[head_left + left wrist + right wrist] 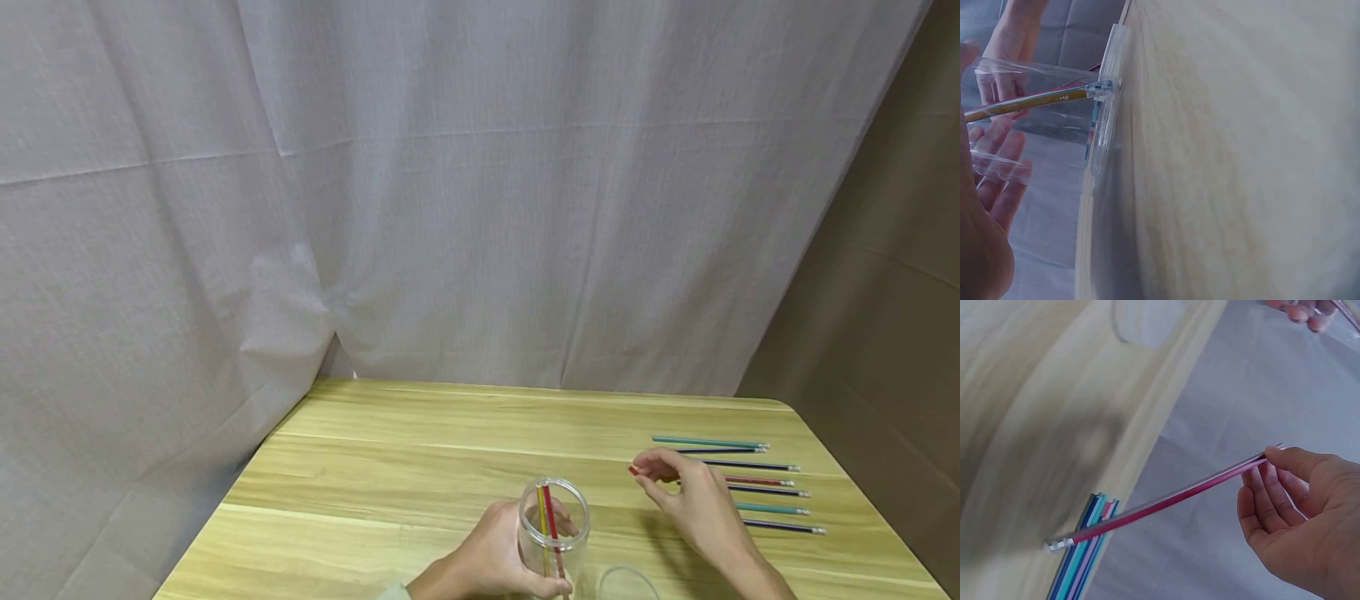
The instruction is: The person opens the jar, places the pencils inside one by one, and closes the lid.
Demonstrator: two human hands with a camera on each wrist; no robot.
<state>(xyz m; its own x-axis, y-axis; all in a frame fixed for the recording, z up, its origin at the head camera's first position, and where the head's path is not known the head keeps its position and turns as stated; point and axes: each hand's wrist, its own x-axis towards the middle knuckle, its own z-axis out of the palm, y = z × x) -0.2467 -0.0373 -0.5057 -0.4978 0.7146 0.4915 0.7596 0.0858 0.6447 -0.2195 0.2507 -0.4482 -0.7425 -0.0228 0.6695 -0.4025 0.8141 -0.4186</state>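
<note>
- Glossy red slender pencil (1166, 500), with silvery band and pale eraser, slants above a pale wood-grain table (375, 467), its eraser end towards a row of teal and dark-blue pencils (768, 491).
- Right hand (1300, 515) pinches it near the opposite tip.
- Left hand (495, 546) grips a clear, round, open-topped jar (573, 539) holding a yellow pencil (542, 517) and second red one (552, 517).

Slim teal and dark pencils (772, 509) lay right of clear cylindrical jar (584, 527)

They lay on a wood-grained table (390, 458), a grey cloth curtain (465, 233) behind it; the jar held a yellow pencil (542, 512) and a red pencil (551, 512); at its right was a clear round-rimmed object (628, 583).
</note>
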